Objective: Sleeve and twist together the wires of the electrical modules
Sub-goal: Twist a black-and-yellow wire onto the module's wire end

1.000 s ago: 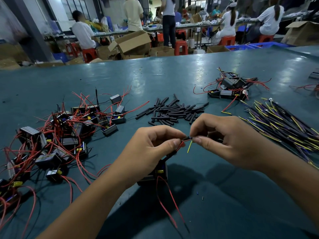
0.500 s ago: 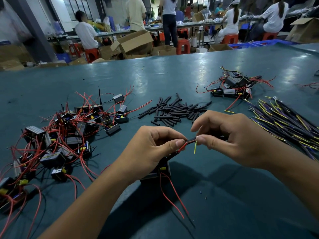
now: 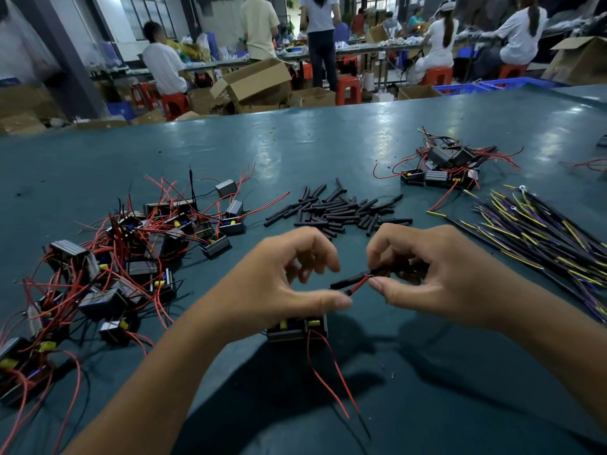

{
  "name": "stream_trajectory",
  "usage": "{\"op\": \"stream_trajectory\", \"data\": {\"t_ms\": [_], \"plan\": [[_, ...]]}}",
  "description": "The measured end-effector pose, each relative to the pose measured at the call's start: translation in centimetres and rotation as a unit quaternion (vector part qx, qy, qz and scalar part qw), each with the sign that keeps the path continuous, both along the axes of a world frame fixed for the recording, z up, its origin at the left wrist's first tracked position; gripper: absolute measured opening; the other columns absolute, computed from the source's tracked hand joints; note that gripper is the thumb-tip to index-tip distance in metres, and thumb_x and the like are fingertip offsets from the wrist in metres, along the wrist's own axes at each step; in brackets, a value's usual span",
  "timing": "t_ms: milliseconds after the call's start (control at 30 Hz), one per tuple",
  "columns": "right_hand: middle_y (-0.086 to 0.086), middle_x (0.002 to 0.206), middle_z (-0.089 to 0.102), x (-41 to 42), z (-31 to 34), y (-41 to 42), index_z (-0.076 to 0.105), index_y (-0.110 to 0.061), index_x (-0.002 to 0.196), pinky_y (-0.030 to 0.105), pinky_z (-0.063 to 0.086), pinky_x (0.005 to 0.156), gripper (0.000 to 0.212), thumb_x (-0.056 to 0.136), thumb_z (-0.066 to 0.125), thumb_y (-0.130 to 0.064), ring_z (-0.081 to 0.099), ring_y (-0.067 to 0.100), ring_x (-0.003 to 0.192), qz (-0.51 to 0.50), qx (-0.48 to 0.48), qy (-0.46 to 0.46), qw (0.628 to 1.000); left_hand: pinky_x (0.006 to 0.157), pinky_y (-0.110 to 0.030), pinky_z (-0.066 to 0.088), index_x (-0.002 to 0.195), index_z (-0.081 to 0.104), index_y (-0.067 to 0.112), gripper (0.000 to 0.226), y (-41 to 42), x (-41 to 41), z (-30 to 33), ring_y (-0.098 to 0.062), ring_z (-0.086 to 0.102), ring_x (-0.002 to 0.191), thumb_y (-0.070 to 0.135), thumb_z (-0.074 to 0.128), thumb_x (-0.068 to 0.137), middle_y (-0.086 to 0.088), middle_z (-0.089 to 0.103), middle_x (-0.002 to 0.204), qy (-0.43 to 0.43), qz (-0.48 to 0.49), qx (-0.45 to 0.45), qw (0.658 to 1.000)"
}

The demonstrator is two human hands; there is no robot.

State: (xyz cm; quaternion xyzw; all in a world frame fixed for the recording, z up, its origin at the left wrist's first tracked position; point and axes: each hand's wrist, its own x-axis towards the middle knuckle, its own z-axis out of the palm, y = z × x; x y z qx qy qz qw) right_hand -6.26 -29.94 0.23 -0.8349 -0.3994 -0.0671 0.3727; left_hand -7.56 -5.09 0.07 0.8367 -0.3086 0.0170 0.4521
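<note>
1. Black box-shaped electrical module (image 3: 297,328) with yellow parts, on the teal counter (image 3: 460,389) at 6 o'clock, partly under the left hand; its loose red wire (image 3: 323,379) trails toward the viewer.
2. Left hand (image 3: 282,290): fingers loosely curved, released; the thumb tip lies at or beside the lower end of the red lead, contact unclear.
3. Right hand (image 3: 430,277): thumb and forefinger pinch the joint where a short black tubular sleeve (image 3: 348,281) and red lead (image 3: 358,284) meet. Judged stage: this sleeve appears seated on its wire; twisting seems unfinished.
4. At 9 o'clock, heap of unworked black modules with tangled red wires (image 3: 111,254): most of the task remains.
5. At 12 o'clock, loose pile of black sleeve tubes (image 3: 341,210).
6. At 3 o'clock, bundle of dark yellow-tipped wires (image 3: 545,234).
7. At 1 o'clock, smaller cluster of modules (image 3: 441,170), probably finished.
8. Beyond the counter, open brown cardboard box (image 3: 254,83); contents not visible.
</note>
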Motion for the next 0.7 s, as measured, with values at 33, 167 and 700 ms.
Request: {"op": "stream_trajectory", "data": {"t_ms": [33,167,700], "plan": [[-0.015,0.071,0.061,0.0,0.0,0.0,0.057,-0.027,0.087,0.012,0.035,0.053,0.016,0.083,0.072,-0.022,0.043,0.008,0.051,-0.003,-0.001,0.000,1.000,0.068,-0.018,0.041,0.094,0.065,0.025,0.032,-0.2,0.0,-0.2,-0.005,0.050,0.074,0.041,0.085,0.074,0.016,0.055,0.083,-0.040,-0.004,0.054,0.998],[-0.010,0.072,0.061,0.2,-0.1,-0.1,0.061,-0.031,0.093,0.016,0.039,0.051,0.016,0.083,0.070,-0.023,0.046,0.011,0.052,-0.015,-0.014,-0.013,1.000,0.061,-0.030,0.041,0.086,0.064,0.019,0.023,-1.3,0.2,-1.4,0.000,0.046,0.069,0.028,0.084,0.081,0.020,0.047,0.078,-0.183,0.025,0.156,0.970],[-0.007,0.068,0.057,-0.2,0.2,0.3,0.073,-0.017,0.094,0.032,0.044,0.055,0.010,0.092,0.064,-0.019,0.046,0.008,0.059,-0.031,-0.083,-0.167,0.982,0.061,-0.036,0.050,0.096,0.075,0.010,0.019,-1.0,0.6,-1.7,-0.012,0.061,0.064,0.027,0.066,0.094,0.002,0.069,0.074,-0.137,0.012,0.096,0.986]]}}
